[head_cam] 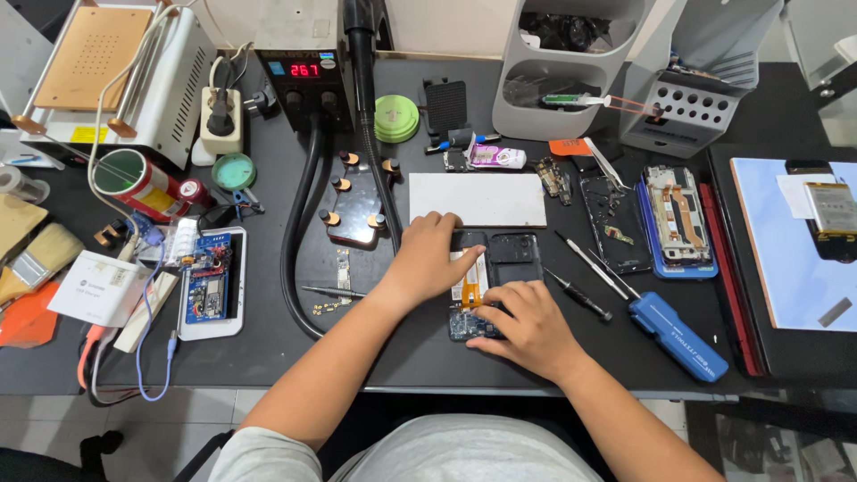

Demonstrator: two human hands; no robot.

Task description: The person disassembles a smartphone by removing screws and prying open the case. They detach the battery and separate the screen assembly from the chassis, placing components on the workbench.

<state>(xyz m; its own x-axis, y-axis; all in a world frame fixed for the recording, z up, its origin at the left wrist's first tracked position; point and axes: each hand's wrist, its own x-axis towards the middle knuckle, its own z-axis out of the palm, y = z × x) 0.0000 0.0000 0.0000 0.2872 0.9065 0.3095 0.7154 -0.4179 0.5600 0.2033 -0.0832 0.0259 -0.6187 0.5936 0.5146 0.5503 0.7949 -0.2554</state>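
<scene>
An opened black phone (pixel 511 259) lies on the dark mat in front of me, its inner frame and an orange flex strip showing. My left hand (pixel 428 257) rests flat on the phone's left upper part, fingers spread toward a white rectangular plate (pixel 478 199). At the phone's lower end, my right hand (pixel 527 328) has its fingers curled down onto the exposed circuit board (pixel 461 327). Whether anything small is pinched there is hidden by the fingers.
Two screwdrivers (pixel 580 295) and a blue-handled tool (pixel 678 336) lie to the right, beside more disassembled phones (pixel 676 219). A hot-air station (pixel 303 54) with black hoses stands at the back. At left lie a phone with bare board (pixel 211 284), brushes, cables and a tape roll.
</scene>
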